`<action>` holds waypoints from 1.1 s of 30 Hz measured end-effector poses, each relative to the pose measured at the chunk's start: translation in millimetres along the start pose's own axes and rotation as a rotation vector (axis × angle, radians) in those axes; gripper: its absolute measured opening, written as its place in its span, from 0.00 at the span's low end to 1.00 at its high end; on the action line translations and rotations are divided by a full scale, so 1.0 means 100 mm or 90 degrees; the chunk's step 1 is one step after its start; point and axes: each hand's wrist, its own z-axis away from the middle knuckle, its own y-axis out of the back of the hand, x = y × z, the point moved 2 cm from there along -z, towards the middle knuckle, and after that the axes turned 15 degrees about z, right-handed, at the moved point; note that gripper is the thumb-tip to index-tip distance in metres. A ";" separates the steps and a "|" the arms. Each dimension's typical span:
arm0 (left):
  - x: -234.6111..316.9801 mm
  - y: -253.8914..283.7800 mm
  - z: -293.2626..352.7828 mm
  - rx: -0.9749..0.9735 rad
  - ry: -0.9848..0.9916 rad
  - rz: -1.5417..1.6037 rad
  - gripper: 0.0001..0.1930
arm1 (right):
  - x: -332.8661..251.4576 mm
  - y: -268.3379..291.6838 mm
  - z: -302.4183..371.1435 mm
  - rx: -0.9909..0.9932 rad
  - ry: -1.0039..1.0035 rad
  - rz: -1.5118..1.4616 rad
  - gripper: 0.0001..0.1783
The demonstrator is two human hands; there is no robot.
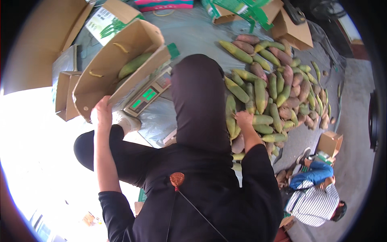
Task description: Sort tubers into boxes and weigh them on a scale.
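Note:
My left hand is closed on the near rim of a tall open cardboard box. Inside the box lies a long green radish, with part of another below it. The box is tilted and rests on or against a digital scale with lit green displays; the contact is hidden. On the right, my right hand reaches into a pile of green radishes and reddish-brown tubers. Its fingers curl down among the radishes, and what they grip is hidden.
Behind the box stands a printed carton; a small open box is at its left. Green-and-brown cartons lie beyond the pile. At the lower right a person in a striped shirt sits beside another box. My bent knee separates scale and pile.

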 end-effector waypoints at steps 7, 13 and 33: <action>0.29 0.09 0.04 -0.020 0.014 -0.022 0.11 | 0.58 0.08 0.13 0.255 -0.111 -0.324 0.11; 0.17 0.11 0.05 0.001 0.005 -0.018 0.11 | 1.31 0.53 0.19 0.379 -0.196 -0.897 0.12; 0.12 0.06 0.03 -0.017 -0.021 -0.066 0.10 | -0.60 4.90 1.01 0.342 0.675 -1.226 0.13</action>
